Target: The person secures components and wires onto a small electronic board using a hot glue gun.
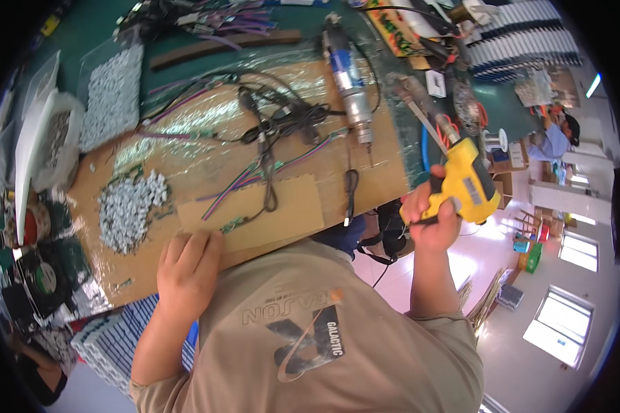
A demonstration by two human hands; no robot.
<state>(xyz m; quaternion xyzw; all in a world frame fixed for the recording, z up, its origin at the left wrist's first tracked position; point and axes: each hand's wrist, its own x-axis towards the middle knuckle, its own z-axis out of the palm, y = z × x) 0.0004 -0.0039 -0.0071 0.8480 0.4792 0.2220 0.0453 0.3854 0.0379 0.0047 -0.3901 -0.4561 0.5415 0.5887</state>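
Clearly, one yellow heat gun (467, 184) sits in the right hand (430, 215), fingers wrapped tight round its grip, off the tabletop (365, 165) edge. Left hand (188, 265) lies flat, fingers together, beside one small circuit strip (233, 224). One clear bag (111, 96) of grey parts lies far left.

The right hand (430, 220) covers the yellow tool's (465, 184) grip. Left fingers (189, 251) hide part of the cardboard (275, 206). The grey bits in the pile (127, 206) are too small to identify.
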